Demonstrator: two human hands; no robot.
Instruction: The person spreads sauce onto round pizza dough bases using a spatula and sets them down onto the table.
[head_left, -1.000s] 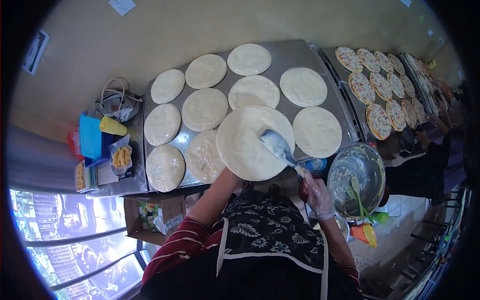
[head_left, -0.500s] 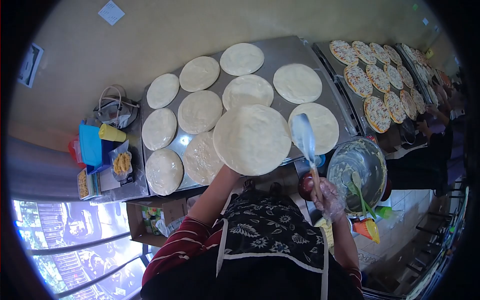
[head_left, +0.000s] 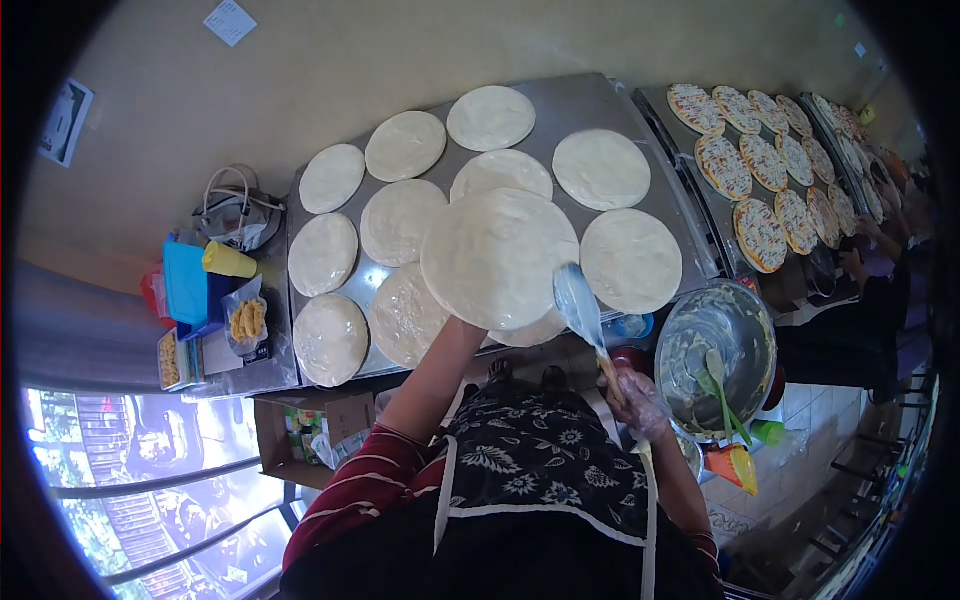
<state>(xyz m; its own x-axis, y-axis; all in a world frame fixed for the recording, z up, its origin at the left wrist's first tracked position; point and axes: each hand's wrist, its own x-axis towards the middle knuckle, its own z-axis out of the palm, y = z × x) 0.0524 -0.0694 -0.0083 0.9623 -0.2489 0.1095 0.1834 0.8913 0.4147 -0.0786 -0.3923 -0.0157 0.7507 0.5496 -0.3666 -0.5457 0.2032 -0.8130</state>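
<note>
A round, pale pizza crust (head_left: 497, 262) is raised above the counter on my left hand (head_left: 468, 338), which reaches under its near edge; the fingers are hidden beneath it. My right hand (head_left: 637, 403), in a clear plastic glove, is closed around the wooden handle of a spatula (head_left: 577, 303). The spatula's whitish-blue blade meets or overlaps the crust's right edge; whether they touch I cannot tell. Below and to the right of the raised crust, a large metal bowl (head_left: 668, 380) has pale yellowish paste smeared inside, with a green-handled utensil (head_left: 722, 390) resting in it.
Several plain crusts (head_left: 630, 262) lie on the metal table (head_left: 560, 105). Topped pizzas (head_left: 723, 168) cover another table at right, where other people's hands (head_left: 868, 235) show. At left are a blue container (head_left: 196, 285), a yellow cup (head_left: 229, 261) and a bag (head_left: 240, 210).
The spatula has swung left and down from over the right-hand crust to the raised crust's edge. My right hand moved slightly left; the raised crust shifted a little up.
</note>
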